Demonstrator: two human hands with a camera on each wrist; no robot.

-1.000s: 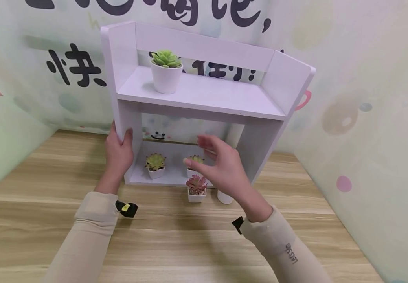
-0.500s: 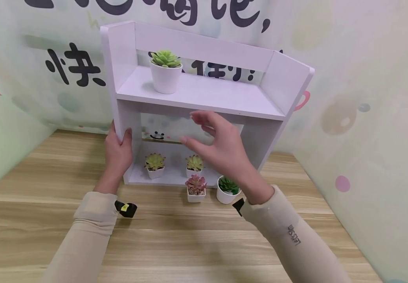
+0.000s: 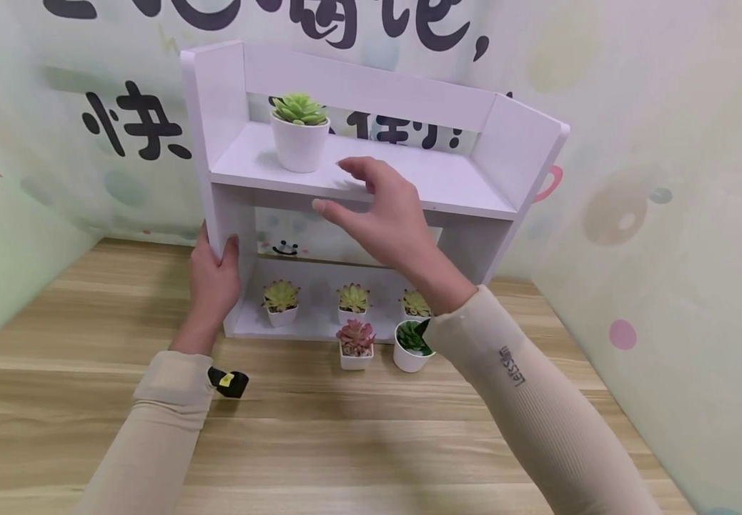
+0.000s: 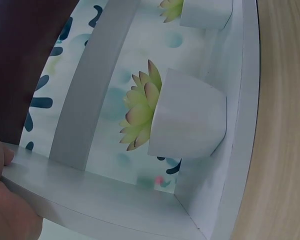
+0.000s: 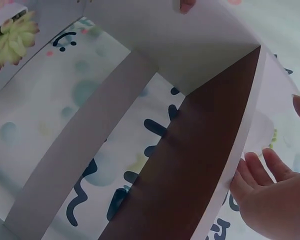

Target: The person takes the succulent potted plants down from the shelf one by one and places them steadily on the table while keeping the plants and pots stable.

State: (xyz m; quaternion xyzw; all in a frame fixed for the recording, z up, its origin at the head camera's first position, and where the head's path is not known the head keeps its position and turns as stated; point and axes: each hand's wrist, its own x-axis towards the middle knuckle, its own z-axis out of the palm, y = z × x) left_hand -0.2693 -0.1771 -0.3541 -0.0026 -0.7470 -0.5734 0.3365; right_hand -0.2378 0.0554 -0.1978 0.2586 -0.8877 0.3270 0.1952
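A white two-tier shelf [image 3: 525,154] stands on the wooden table. My left hand [image 3: 214,279] grips its left side panel, thumb on the near side, fingers hidden behind. On the upper tier, toward the left, sits a bright green succulent in a round white pot [image 3: 301,143]. Just right of that pot my right hand [image 3: 387,214] hovers at the tier's front edge, thumb and fingers spread, holding nothing. Small yellow-green succulents in white square pots line the lower tier; the left one [image 4: 187,115] fills the left wrist view's middle.
Before the shelf stand a reddish succulent in a square pot [image 3: 356,347] and a dark green one in a round pot [image 3: 412,350], partly covered by the right sleeve. Printed walls [image 3: 667,214] close in the table [image 3: 307,436] behind and at the sides.
My right hand has risen from the lower tier to the upper tier's edge, drawing near the bright green succulent and uncovering pots below. The left hand stays on the side panel.
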